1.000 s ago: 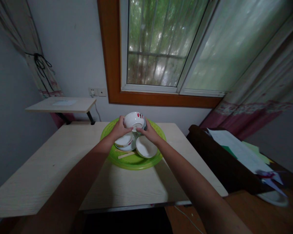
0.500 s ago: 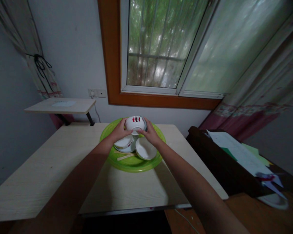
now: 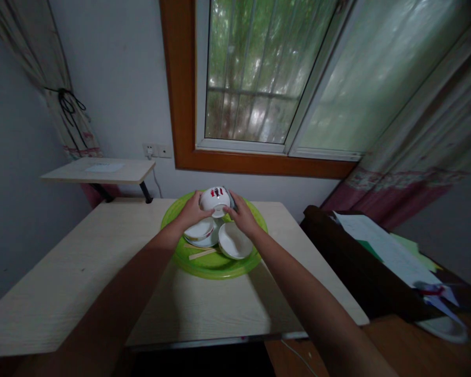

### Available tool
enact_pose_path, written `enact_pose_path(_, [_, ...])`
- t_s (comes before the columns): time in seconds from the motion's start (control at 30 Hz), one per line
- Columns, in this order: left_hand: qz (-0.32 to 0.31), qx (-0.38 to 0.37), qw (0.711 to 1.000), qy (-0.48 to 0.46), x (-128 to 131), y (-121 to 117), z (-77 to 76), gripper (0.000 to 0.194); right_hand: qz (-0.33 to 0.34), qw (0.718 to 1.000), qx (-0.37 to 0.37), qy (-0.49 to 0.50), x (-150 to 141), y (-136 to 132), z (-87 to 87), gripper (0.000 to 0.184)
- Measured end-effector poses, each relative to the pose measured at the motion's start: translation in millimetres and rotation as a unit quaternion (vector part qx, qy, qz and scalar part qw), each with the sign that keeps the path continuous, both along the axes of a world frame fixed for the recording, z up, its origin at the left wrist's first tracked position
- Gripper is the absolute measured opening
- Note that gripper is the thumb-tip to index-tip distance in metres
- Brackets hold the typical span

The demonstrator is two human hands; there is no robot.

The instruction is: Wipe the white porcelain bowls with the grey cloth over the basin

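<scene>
A white bowl (image 3: 215, 199) with a red and dark print is tilted on its side above the green basin (image 3: 220, 273). My left hand (image 3: 193, 212) grips it from the left and my right hand (image 3: 241, 213) from the right, thumbs near its foot. Something greyish shows behind the bowl by my right fingers; I cannot make out what it is. Below, inside the basin, another white bowl (image 3: 199, 229) rests on a white plate (image 3: 210, 241). To the right of that sits a larger white bowl (image 3: 235, 242), tipped towards me. Chopsticks (image 3: 202, 254) lie in front.
The basin stands on a pale wooden table (image 3: 102, 272). At the back left is a small raised shelf (image 3: 98, 170) on black legs. On the right, a dark brown piece of furniture (image 3: 345, 267) bears papers (image 3: 377, 246). A window (image 3: 255, 78) is behind the table.
The held bowl has turned slightly, its print shifting a little to the left. Both hands keep their hold; the rest of the view has only shifted slightly.
</scene>
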State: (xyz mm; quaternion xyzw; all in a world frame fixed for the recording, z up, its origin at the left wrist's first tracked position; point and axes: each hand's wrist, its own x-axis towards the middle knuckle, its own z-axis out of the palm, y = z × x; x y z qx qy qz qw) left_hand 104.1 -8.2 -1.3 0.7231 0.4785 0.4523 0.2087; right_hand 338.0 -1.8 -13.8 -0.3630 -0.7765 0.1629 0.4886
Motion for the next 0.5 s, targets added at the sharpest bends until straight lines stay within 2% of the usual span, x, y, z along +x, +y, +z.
enact_pose_path(0.17, [0.038,-0.01,0.999,0.012,-0.5,0.6,4.6,0.06,-0.006,0.999,0.035,-0.026,-0.8,-3.7,3.0,0.052])
enact_pose_path(0.5, [0.061,-0.004,0.998,0.03,-0.3,-1.2,5.6,0.058,-0.008,0.996,0.066,-0.056,-1.4,1.0,-1.3,0.058])
